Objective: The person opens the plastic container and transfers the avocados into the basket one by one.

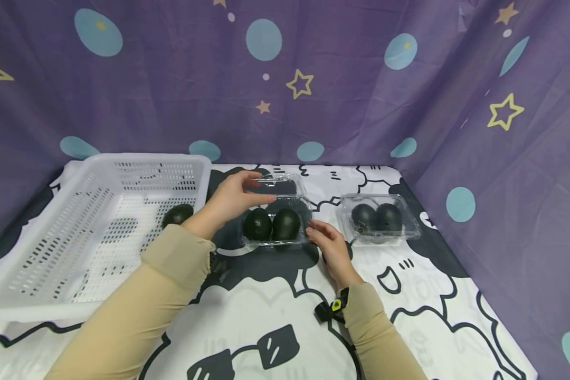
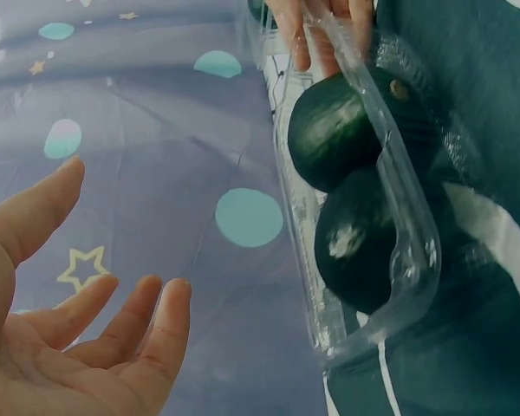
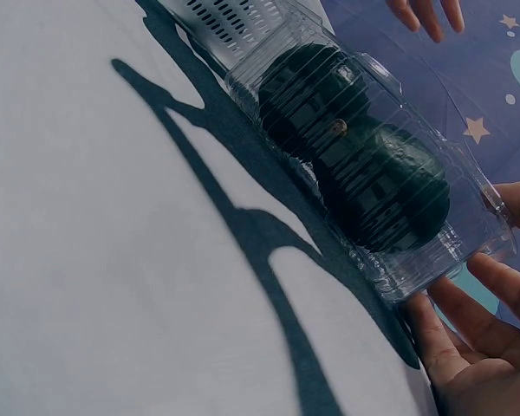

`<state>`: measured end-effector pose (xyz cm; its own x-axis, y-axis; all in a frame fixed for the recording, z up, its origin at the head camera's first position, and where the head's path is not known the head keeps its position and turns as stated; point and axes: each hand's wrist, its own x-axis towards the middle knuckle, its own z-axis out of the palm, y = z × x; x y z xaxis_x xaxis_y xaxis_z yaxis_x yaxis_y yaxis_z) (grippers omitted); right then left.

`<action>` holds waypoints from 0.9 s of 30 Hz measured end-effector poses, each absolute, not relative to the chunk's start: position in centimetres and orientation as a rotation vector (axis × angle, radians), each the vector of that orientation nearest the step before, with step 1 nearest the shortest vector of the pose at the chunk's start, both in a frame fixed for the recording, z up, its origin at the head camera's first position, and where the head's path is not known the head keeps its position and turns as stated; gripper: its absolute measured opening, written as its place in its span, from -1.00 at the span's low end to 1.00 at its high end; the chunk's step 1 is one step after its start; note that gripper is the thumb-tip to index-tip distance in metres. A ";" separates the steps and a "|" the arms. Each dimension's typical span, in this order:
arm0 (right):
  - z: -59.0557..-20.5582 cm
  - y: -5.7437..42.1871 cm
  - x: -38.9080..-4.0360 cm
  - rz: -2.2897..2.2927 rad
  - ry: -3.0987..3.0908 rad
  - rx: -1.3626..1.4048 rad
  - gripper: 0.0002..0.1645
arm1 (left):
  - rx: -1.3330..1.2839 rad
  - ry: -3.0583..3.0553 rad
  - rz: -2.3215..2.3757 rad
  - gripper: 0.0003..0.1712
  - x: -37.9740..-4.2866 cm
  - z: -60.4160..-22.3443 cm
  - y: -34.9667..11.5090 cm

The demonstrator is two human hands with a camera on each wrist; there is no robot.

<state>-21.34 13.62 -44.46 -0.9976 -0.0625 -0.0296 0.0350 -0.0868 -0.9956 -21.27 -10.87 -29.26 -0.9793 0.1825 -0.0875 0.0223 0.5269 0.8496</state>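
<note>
A clear plastic clamshell box stands mid-table holding two dark green avocados, its lid raised at the back. My left hand is above the box's left rear. In the left wrist view that left hand has loosely spread fingers, apart from the plastic and holding nothing. My right hand touches the box's right end; in the right wrist view, its fingers lie spread against that end, the thumb near the rim.
A second clear clamshell box with two avocados stands to the right. At the left is a white perforated basket with an avocado by its right wall. A purple patterned curtain hangs behind the table.
</note>
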 end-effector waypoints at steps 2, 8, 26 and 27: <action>-44.5 13.6 -21.4 -2.270 2.079 -0.038 -0.48 | 0.173 2.591 1.428 -0.14 -21.3 -29.4 -10.5; -44.5 13.7 -21.4 -2.266 2.080 -0.041 -0.49 | 0.180 2.576 1.409 -0.13 -21.4 -30.2 -9.8; -44.4 13.7 -21.4 -2.246 2.085 -0.029 -0.48 | 0.151 2.657 1.265 -0.16 -22.3 -32.2 -7.2; -44.4 13.7 -21.4 -2.244 2.088 -0.031 -0.48 | 0.146 2.659 1.260 -0.15 -22.3 -32.3 -7.1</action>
